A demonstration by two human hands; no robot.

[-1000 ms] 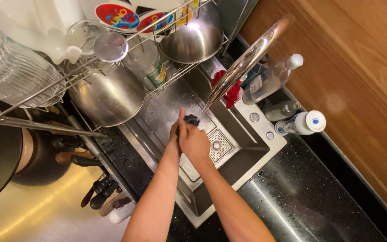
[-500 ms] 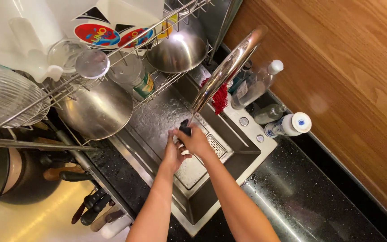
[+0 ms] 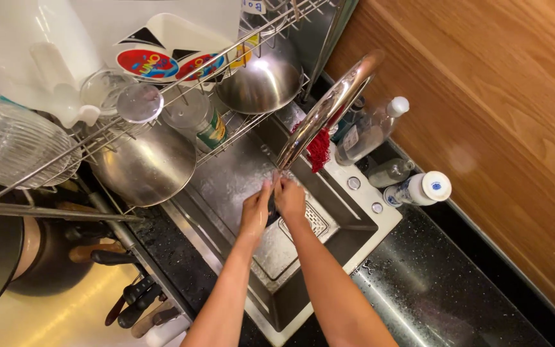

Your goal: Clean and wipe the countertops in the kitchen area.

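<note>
A wood-panelled wall backs a wet, speckled black counter and a steel sink. Under the curved chrome tap, the left hand and right hand press together, fingers curled around a small dark object between them. Shiny steel bowls sit in a wire rack. White-capped bottles with blue labels stand by the wall.
</note>
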